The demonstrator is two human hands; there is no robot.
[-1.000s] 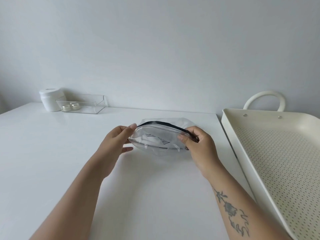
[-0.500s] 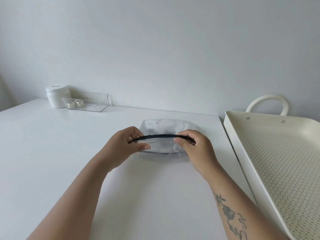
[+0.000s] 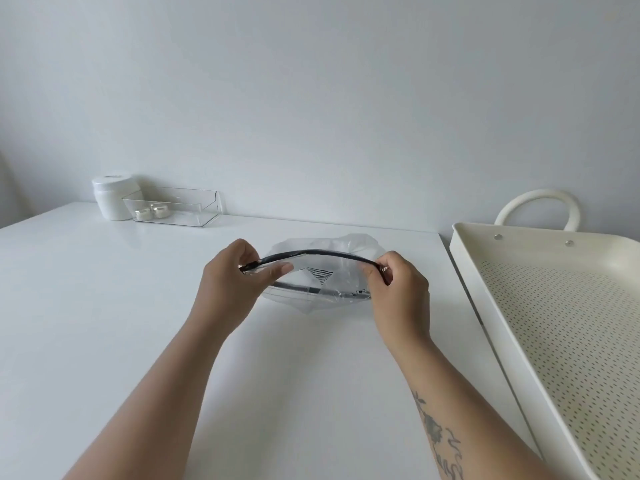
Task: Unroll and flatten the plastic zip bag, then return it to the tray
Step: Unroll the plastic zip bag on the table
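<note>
Hands meet over the middle of the white counter (image 3: 104, 341) — the left hand (image 3: 230, 282) pinches one end of the black zip strip (image 3: 311, 252) between thumb and fingers, and the right hand (image 3: 398, 289) pinches the other end, so the strip bows upward between them. Below it the clear plastic zip bag (image 3: 329, 271) hangs crumpled and partly curled, its lower folds seeming to rest on the counter, well left of the cream perforated tray (image 3: 464, 258). A white jar (image 3: 112, 197) and a clear box (image 3: 194, 207) stand near the wall.
</note>
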